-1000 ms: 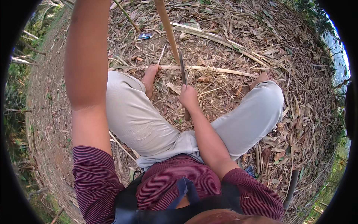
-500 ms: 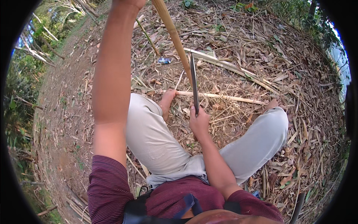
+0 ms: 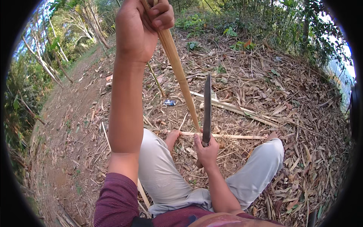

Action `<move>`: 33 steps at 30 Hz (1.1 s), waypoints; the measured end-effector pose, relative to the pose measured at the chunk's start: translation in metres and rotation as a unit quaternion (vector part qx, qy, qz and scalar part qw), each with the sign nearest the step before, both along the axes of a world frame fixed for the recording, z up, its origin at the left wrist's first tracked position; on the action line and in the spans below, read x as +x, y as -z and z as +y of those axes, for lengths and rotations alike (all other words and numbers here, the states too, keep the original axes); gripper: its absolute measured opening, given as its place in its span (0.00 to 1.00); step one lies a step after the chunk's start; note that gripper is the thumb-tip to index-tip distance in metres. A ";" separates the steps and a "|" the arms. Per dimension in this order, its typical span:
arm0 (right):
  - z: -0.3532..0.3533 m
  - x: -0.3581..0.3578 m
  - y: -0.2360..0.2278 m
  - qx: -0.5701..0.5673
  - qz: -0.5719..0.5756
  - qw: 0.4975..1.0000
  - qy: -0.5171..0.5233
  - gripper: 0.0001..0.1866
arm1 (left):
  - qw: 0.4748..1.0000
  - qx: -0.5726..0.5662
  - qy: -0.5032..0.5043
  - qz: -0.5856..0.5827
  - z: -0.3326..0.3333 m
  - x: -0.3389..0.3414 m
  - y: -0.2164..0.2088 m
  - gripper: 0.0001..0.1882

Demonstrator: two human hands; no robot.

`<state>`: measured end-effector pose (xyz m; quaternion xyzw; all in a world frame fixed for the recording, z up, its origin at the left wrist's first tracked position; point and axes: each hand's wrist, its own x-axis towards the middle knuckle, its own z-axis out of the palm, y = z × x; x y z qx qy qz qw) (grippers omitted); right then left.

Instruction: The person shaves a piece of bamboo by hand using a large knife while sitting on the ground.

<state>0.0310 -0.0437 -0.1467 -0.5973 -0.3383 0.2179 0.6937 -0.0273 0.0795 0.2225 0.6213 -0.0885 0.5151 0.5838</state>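
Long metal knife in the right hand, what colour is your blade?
The long, straight metal blade is dark grey; the head view shows it best.

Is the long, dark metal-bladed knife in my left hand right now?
No, your right hand grips the long, dark metal-bladed knife, while your left hand holds the long, tan bamboo strip.

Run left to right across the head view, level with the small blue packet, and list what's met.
Left forearm → small blue packet → long tan stick → knife, its blade upright in the picture.
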 end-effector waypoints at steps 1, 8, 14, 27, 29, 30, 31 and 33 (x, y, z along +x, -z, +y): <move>0.002 0.003 -0.019 0.014 -0.005 1.000 -0.001 0.16 | 1.000 0.014 -0.018 0.001 -0.013 -0.003 -0.004 0.22; 0.030 0.021 -0.085 0.087 0.081 0.990 -0.082 0.13 | 0.996 -0.022 0.082 0.005 -0.031 -0.010 0.001 0.32; 0.049 0.025 -0.110 0.147 0.140 0.976 -0.079 0.16 | 0.990 0.100 -0.092 0.028 -0.006 0.001 0.007 0.46; 0.056 0.096 -0.211 0.153 0.181 0.957 -0.167 0.19 | 0.928 0.183 -0.159 0.284 0.028 0.057 0.080 0.16; 0.047 0.110 -0.185 0.102 0.139 0.970 -0.170 0.19 | 0.925 0.162 -0.170 0.298 0.028 0.070 0.095 0.15; 0.044 0.114 -0.172 0.074 0.105 0.981 -0.147 0.19 | 0.926 0.211 -0.163 0.267 0.033 0.077 0.105 0.13; 0.038 0.120 -0.166 0.057 0.086 0.984 -0.143 0.18 | 0.928 0.209 -0.170 0.256 0.031 0.081 0.104 0.12; 0.027 0.127 -0.158 0.021 0.056 0.989 -0.135 0.19 | 0.931 0.205 -0.181 0.241 0.024 0.082 0.099 0.10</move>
